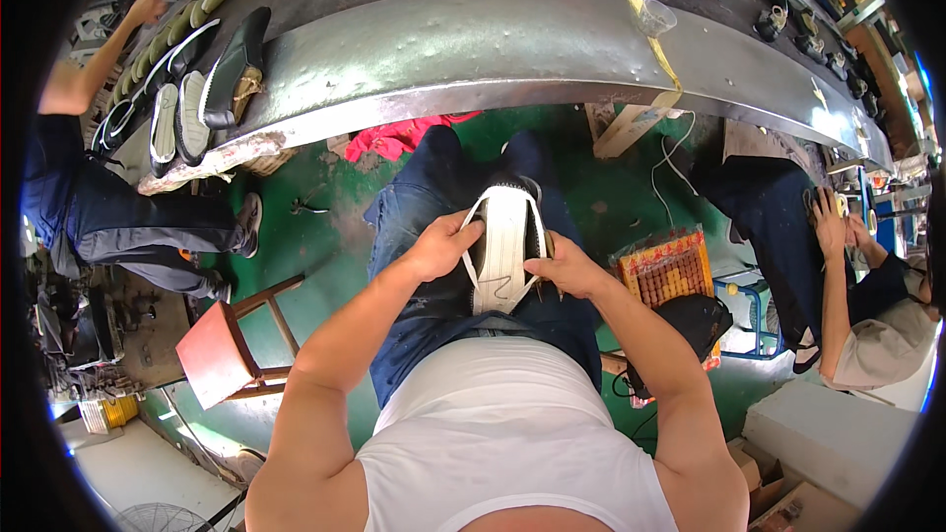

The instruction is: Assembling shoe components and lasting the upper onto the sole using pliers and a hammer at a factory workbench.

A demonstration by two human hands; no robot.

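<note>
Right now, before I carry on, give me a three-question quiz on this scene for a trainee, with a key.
1. Multiple choice: where is the shoe held?
A) against the floor
B) over the person's lap
C) beneath the bench
2. True or false: a red-topped stool stands on the person's left.
3. Open: which hand is on which side of the shoe?

Key:
1. B
2. True
3. The left hand is on its left side, the right hand on its right.

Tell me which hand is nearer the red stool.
Left. The left hand, holding the shoe's left side, is to the right of the red stool; the right hand, at the shoe's right side, is farther right.
</note>
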